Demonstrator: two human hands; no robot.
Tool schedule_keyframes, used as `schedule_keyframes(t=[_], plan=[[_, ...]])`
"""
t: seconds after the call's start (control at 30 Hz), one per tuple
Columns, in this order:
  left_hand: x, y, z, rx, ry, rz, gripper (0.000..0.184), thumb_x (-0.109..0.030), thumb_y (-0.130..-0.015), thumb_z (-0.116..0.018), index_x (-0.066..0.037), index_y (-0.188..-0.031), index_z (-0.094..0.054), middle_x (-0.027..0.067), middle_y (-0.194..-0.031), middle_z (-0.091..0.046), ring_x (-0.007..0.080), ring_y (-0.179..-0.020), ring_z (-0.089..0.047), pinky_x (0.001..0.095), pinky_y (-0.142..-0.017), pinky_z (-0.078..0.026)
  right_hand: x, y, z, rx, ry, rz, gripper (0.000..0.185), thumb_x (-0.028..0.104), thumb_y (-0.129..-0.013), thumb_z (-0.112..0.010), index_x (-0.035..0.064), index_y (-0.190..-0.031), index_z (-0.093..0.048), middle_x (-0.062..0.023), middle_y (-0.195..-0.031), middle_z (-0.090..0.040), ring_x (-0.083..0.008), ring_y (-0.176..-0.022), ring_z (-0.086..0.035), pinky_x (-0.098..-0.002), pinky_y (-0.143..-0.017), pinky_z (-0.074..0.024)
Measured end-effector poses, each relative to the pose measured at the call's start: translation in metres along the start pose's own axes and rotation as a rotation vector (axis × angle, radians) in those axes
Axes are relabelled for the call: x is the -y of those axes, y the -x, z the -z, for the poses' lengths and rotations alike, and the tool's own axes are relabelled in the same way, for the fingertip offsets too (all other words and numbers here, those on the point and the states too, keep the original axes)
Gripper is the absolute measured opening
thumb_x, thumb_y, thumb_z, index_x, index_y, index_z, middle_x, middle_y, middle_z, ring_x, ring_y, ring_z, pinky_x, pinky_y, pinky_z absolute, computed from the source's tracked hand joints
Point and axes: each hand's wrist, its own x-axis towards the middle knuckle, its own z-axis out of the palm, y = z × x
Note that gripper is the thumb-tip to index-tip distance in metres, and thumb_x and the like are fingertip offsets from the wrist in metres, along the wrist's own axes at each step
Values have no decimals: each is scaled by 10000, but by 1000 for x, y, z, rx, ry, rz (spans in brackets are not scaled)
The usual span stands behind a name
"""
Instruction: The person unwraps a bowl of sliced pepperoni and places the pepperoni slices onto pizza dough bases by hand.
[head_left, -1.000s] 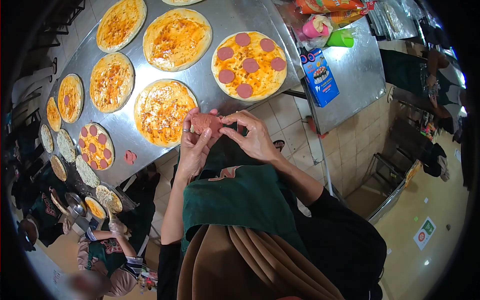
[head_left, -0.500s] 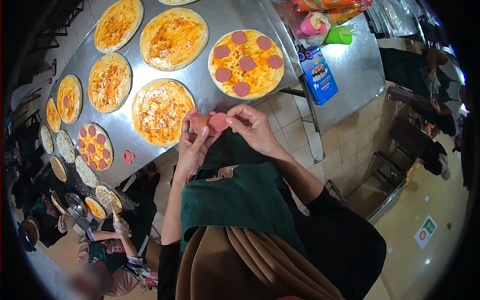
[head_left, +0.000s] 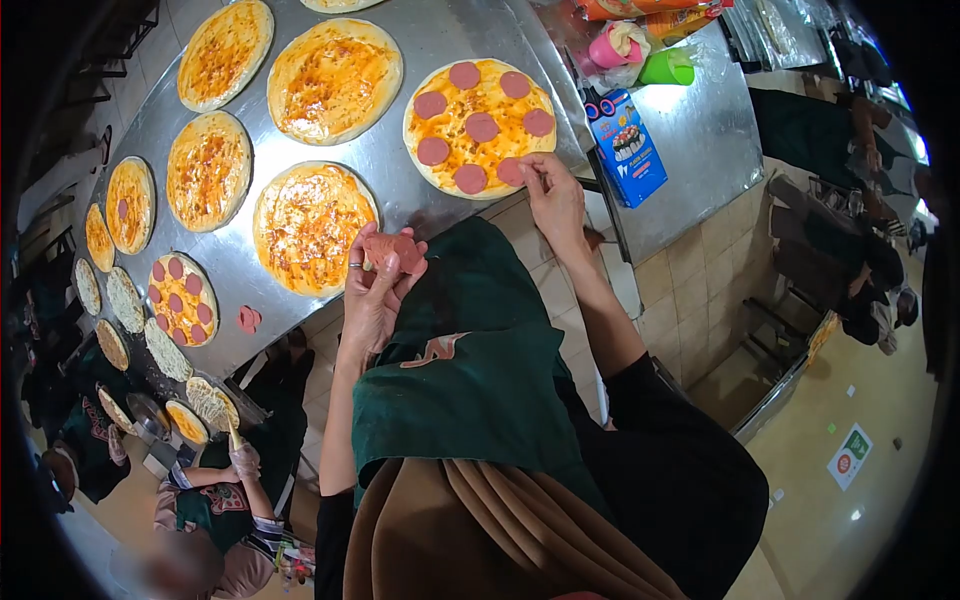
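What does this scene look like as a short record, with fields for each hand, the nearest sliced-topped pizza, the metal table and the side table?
Left hand: holding a stack of pink slices
Right hand: fingertips at a pink slice on the pizza's edge
Pizza: flat, eight slices, counting that one
Metal table: several pizzas, small pink pile
Side table: blue box, green cup

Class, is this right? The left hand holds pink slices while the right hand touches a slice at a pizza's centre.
Not the centre: the head view shows the right hand touching a slice near the edge of the pizza. Otherwise correct.
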Motion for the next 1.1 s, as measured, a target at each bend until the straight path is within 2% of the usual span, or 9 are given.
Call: schedule_keyframes(t=[0.13,0.23,0.33,0.53,0.63,0.73,0.83,0.93,1.1], plan=[[0,-1,1,-6,-14,-2,526,-129,-910,-597,-167,-1355,-319,172,-1292,-481,304,-1139,-551,380,-946,-505,3,-5,2,-92,251,210,154,81,-835,-610,65,-985,-637,-115,-915,-623,-301,-826,-602,-390,-721,-481],[-1,0,0,-13,-15,-6,529,-131,-909,-598,-169,-1357,-318,172,-1289,-482,305,-1137,-552,381,-946,-504,7,-16,2,-100,182,176,194,89,-839,-598,86,-1026,-649,-114,-964,-610,-299,-880,-585,-398,-768,-470],[-2,1,0,-23,-12,-9,533,-132,-909,-599,-171,-1361,-319,173,-1285,-485,307,-1135,-553,386,-945,-504,14,-42,-5,-129,272,359,278,58,-807,-596,99,-1077,-649,-120,-1042,-577,-318,-965,-542,-411,-819,-452],[-2,4,4,-40,-39,-31,549,-174,-921,-583,-188,-1392,-303,187,-1311,-468,309,-1161,-539,372,-969,-485,41,-83,-32,-23,483,440,465,32,-723,-620,132,-1178,-628,-127,-1166,-490,-317,-1113,-423,-423,-910,-363],[-4,6,6,-57,-16,-39,544,-159,-916,-590,-183,-1383,-311,182,-1306,-472,308,-1156,-541,379,-963,-489,41,-90,-41,-15,549,472,475,46,-723,-629,144,-1188,-625,-118,-1159,-493,-304,-1101,-427,-418,-912,-346],[-3,6,7,-68,22,-45,536,-129,-908,-600,-172,-1367,-327,179,-1286,-485,307,-1138,-549,396,-954,-497,45,-89,-40,-4,547,476,460,12,-751,-568,149,-1187,-624,-118,-1154,-500,-305,-1079,-446,-426,-910,-380],[-4,6,7,-69,23,-43,542,-128,-908,-601,-169,-1370,-322,181,-1288,-484,307,-1139,-549,400,-959,-494,37,-91,-31,-23,460,468,440,27,-725,-617,152,-1146,-644,-114,-1140,-506,-305,-1080,-446,-426,-905,-359],[-5,5,8,-69,19,-38,547,-130,-906,-603,-166,-1372,-319,181,-1287,-484,307,-1140,-548,404,-961,-491,22,-88,-13,-115,442,385,426,17,-730,-607,147,-1134,-646,-118,-1134,-516,-311,-1091,-450,-437,-905,-362],[-6,4,7,-66,10,-27,545,-129,-905,-605,-167,-1370,-323,178,-1284,-486,306,-1144,-544,404,-962,-489,12,-84,-3,-95,562,382,433,19,-756,-581,159,-1161,-638,-133,-1163,-516,-320,-1100,-449,-448,-915,-361]])
